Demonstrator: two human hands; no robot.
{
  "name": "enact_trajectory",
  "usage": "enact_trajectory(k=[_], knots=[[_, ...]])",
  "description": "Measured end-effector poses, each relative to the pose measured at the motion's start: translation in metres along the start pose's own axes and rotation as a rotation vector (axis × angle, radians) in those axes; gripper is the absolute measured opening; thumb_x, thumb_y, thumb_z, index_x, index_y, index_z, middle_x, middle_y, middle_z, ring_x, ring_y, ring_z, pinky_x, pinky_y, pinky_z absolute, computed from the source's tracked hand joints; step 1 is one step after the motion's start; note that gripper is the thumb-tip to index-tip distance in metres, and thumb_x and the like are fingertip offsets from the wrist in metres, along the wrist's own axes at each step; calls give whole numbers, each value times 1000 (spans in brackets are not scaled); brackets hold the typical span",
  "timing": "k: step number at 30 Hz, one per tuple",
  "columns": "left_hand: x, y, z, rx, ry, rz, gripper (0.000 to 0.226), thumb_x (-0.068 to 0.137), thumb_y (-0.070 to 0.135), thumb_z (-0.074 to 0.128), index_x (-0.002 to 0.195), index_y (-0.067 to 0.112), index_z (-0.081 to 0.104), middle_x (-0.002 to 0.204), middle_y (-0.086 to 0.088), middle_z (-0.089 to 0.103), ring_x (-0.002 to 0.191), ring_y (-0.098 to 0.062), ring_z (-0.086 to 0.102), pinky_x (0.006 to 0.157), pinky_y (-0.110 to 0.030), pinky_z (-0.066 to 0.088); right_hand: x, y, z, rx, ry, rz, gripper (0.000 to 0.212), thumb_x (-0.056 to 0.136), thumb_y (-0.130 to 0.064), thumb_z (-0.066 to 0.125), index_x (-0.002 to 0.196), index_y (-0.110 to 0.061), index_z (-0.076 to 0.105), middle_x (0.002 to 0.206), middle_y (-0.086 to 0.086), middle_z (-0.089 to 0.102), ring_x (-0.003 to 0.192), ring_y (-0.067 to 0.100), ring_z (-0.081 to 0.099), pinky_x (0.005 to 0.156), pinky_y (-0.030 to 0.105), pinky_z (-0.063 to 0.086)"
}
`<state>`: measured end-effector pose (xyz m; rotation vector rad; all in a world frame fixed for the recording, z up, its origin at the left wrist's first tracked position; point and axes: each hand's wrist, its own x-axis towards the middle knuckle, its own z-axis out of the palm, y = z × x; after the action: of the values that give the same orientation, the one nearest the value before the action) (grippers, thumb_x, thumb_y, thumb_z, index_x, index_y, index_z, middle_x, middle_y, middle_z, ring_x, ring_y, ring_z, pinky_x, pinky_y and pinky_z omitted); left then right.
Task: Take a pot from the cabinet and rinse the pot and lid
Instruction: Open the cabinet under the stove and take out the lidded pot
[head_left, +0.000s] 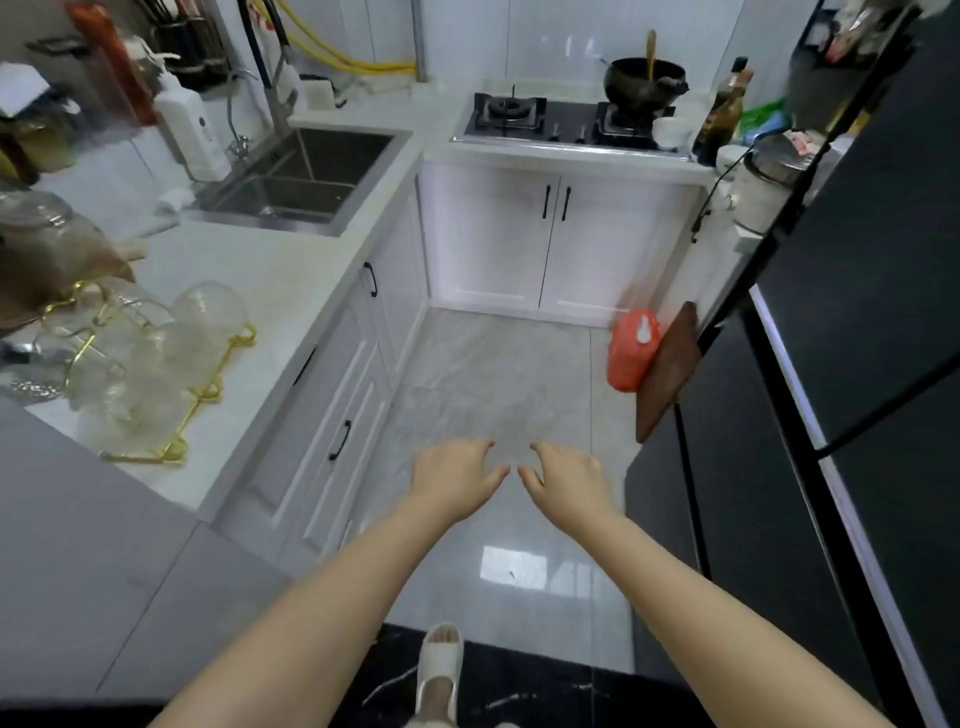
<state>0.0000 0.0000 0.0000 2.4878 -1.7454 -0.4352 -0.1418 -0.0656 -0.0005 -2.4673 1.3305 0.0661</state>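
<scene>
My left hand (453, 473) and my right hand (565, 480) are stretched out side by side over the tiled floor, fingers relaxed and holding nothing. Straight ahead a white two-door cabinet (550, 241) with black handles stands closed under the gas stove (561, 122). At the left, a steel sink (301, 179) with a faucet (275, 93) is set into the white counter. The white cabinets under the counter (332, 395) are closed too. No pot from the cabinet or lid is in sight. A black wok (644, 83) sits on the stove's right burner.
Glass cups on a gold rack (156, 374) and a glass jar (47, 244) stand on the left counter. A white bottle (189, 132) stands beside the sink. An orange bag (634, 351) and a brown board (670, 369) lean by the black fridge (831, 364) at the right.
</scene>
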Motion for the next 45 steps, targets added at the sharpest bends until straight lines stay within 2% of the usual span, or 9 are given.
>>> enact_trajectory(k=[6,10,16,20,25,31,38,45], knots=[[21,-36,25,8,-165,-5,56,90,59,37,131,23,51,127,-4,62,115,-25,57,89,-37,48,22,-6,31,-8,-121,67,40,94,-40,39,121,-14,54,120,8,63,111,28,57,94,42,44],[44,-56,35,6,-212,7,55,89,59,37,124,21,55,119,-6,66,108,-26,61,85,-37,51,39,-12,47,-13,-155,110,39,94,-39,40,118,-13,56,120,6,63,108,27,57,91,40,45],[71,-65,46,32,-286,50,54,90,57,38,122,18,56,120,-7,65,108,-29,61,86,-37,49,54,-13,61,-9,-234,161,45,94,-43,40,128,-15,49,125,7,59,113,27,54,92,39,42],[88,-64,49,52,-336,68,57,90,58,35,129,21,53,122,-6,64,110,-28,61,84,-36,47,69,-4,57,9,-260,197,45,94,-42,39,129,-15,46,126,7,59,115,28,54,94,40,42],[119,-58,48,75,-360,36,55,90,59,34,122,20,56,118,-4,66,107,-26,62,83,-36,48,103,16,49,-4,-287,200,45,95,-42,39,130,-16,46,129,7,58,117,27,53,96,39,42],[172,-38,41,64,-356,-36,55,90,58,34,123,19,55,119,-4,67,110,-26,61,86,-36,48,155,49,30,-20,-308,142,47,94,-42,39,132,-15,44,130,7,57,118,27,52,97,39,40],[232,-13,26,33,-300,-102,57,91,59,34,131,22,50,126,-3,63,114,-24,58,86,-35,46,218,82,6,-54,-322,82,49,93,-44,39,131,-13,44,129,9,57,118,29,51,95,40,39],[277,-15,8,37,-279,-138,55,91,58,34,123,18,56,120,-5,66,109,-25,61,85,-35,47,264,84,-6,-78,-349,54,48,94,-43,39,131,-13,43,126,9,58,115,28,52,93,39,40]])
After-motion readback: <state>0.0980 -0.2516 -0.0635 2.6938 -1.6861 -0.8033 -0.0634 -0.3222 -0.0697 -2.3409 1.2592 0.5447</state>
